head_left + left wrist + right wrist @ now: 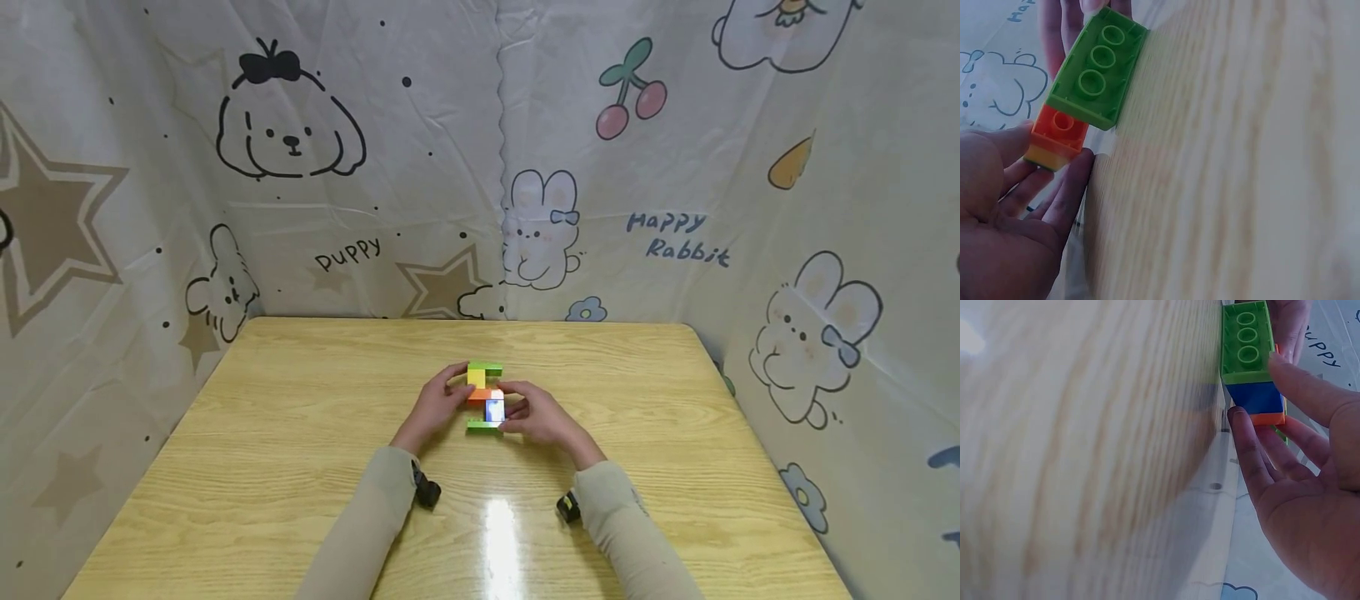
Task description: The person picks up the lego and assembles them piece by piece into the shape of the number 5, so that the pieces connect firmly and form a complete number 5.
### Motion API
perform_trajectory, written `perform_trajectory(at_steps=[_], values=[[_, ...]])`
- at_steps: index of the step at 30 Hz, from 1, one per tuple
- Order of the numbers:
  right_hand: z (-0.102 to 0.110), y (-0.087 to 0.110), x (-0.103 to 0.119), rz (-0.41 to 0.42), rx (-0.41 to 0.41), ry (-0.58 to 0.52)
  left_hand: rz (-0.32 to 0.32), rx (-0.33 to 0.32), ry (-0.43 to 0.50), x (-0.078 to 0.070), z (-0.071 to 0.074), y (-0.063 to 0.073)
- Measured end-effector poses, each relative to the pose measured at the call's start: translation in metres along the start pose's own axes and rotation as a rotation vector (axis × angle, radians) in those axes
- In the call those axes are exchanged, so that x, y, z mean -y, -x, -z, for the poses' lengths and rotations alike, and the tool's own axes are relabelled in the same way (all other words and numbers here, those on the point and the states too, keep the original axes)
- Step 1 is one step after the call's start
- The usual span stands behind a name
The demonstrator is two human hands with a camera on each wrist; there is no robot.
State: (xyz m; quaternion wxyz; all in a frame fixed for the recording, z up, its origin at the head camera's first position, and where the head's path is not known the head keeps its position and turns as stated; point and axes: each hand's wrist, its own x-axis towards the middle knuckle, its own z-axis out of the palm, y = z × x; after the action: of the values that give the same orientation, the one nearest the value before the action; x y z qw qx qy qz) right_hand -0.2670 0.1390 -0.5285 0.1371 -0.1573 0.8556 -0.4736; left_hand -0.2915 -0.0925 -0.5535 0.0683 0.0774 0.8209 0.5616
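Observation:
A stack of toy building blocks lies on its side, low over the table's middle; whether it touches the wood I cannot tell. From far to near come a green block [492, 369], a yellow block [476, 379], an orange block [477, 395], a blue block [1255, 397] and another green block [1097, 69], its hollow underside with round tubes facing the wrist cameras. My left hand [438, 403] pinches the stack from the left, around the yellow and orange blocks. From the right, my right hand [543, 414] grips it by the blue and near green blocks.
The light wood table [315, 417] spreads around both hands, with a bright glare [501, 542] near the front. A printed cloth [442, 192] hangs behind the table and along both sides. Small black cameras sit at both wrists.

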Motion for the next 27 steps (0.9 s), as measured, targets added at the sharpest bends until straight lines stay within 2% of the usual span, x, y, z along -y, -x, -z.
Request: perform_trajectory(at_steps=[5,11,27], values=[[0.0012,-0.0005,-0.0011,-0.009,0.014,0.006,-0.004,0.015,0.008,0.0002,0.0003,-0.0004],[0.0012,-0.0007,-0.0018,-0.003,0.037,0.008,-0.016,-0.001,-0.013,0.0025,0.0001,-0.0022],[0.0010,-0.0039,-0.0053,-0.008,0.056,0.044,0.047,0.011,-0.029,0.0038,0.0003,-0.0013]])
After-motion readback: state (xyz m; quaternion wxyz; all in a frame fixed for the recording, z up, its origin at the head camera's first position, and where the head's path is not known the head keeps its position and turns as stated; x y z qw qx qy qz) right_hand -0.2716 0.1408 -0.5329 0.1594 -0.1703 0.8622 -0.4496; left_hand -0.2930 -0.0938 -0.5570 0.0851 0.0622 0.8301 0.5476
